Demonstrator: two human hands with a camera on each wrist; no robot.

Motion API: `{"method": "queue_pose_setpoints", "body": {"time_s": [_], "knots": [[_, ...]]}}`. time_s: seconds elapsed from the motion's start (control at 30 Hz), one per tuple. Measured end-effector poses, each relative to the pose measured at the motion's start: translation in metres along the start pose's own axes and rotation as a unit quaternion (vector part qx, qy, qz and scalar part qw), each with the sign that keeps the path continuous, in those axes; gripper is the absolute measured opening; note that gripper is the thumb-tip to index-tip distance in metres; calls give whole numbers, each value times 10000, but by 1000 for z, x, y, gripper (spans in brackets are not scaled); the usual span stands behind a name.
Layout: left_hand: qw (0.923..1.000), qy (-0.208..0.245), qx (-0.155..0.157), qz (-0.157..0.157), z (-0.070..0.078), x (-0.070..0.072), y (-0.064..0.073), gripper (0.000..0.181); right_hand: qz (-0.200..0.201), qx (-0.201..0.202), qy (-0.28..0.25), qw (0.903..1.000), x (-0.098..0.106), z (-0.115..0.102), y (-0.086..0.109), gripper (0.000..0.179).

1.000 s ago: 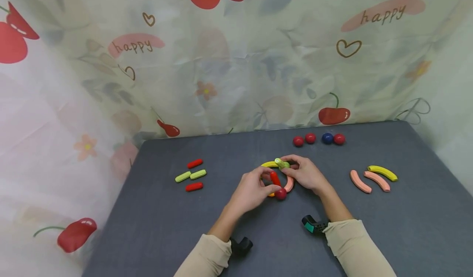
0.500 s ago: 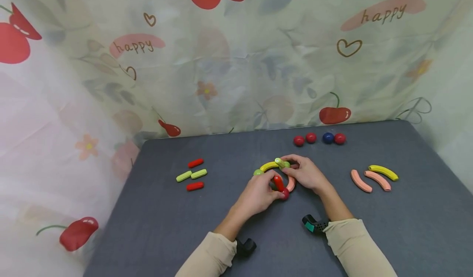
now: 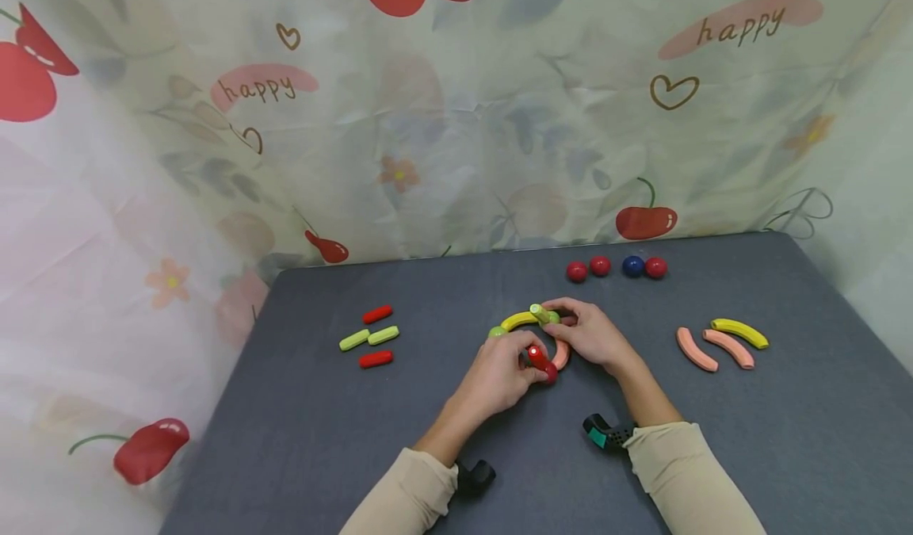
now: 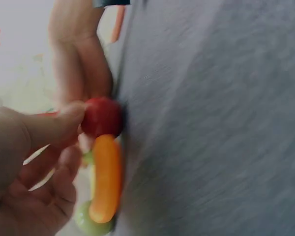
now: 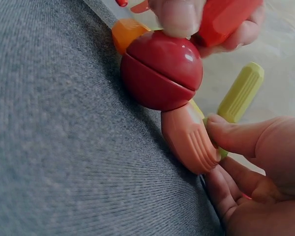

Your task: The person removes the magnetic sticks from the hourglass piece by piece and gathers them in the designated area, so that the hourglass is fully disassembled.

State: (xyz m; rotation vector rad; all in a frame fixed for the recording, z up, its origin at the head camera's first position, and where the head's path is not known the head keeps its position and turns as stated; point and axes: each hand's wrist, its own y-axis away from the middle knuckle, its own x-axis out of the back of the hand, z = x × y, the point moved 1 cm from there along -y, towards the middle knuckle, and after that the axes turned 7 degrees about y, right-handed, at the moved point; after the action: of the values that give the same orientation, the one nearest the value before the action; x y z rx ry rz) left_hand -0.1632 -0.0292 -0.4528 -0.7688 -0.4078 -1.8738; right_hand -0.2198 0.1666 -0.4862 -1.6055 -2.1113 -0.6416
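Note:
A ring of magnetic building pieces lies mid-table: a yellow curved stick (image 3: 519,320), a pink curved stick (image 3: 562,353), an orange curved stick (image 4: 106,179), green balls (image 3: 497,333) and a red ball (image 5: 162,71). My left hand (image 3: 499,367) pinches a straight red stick (image 5: 228,19) standing at the red ball, with its thumb on the ball. My right hand (image 3: 588,330) grips the far green ball (image 3: 553,318) at the ring's right. From that ball a light-green straight stick (image 5: 242,92) rises at a tilt. The left hand hides the orange stick in the head view.
Loose red sticks (image 3: 376,359) and light-green sticks (image 3: 354,340) lie at the left. Several balls, red and blue (image 3: 632,266), sit along the back edge. More pink sticks (image 3: 697,350) and a yellow curved stick (image 3: 739,333) lie at the right. A patterned cloth (image 3: 456,147) hangs behind.
My left hand has moved slightly right with the red stick and red ball, uncovering the left green ball. The red stick's top now points more toward the head camera. My right hand stays put.

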Motion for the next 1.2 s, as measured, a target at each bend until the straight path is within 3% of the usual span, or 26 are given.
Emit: {"method": "queue_pose_setpoints", "body": {"time_s": [0.13, 0.3, 0.53, 0.67, 0.83, 1.2], "knots": [[9996, 90, 245, 83, -6, 15, 1, 16, -4, -42, 61, 10000, 0, -1, 0, 41], [9950, -354, 709, 612, -27, 55, 3, 19, 13, -119, 181, 9998, 0, -2, 0, 41], [9697, -1238, 1778, 1133, -79, 114, 0, 35, 68, -144, 234, 9996, 1, -1, 0, 41], [9563, -1795, 1982, 1185, -104, 134, 1, 38, 52, -127, 225, 9997, 0, 1, -1, 41], [9510, -2029, 2017, 1175, -110, 143, -1, 39, 55, -120, 249, 9996, 0, 1, -3, 41], [9472, -2016, 2195, 1184, -118, 138, -6, 31, 43, -140, 185, 9997, 0, -3, 0, 40]]}}
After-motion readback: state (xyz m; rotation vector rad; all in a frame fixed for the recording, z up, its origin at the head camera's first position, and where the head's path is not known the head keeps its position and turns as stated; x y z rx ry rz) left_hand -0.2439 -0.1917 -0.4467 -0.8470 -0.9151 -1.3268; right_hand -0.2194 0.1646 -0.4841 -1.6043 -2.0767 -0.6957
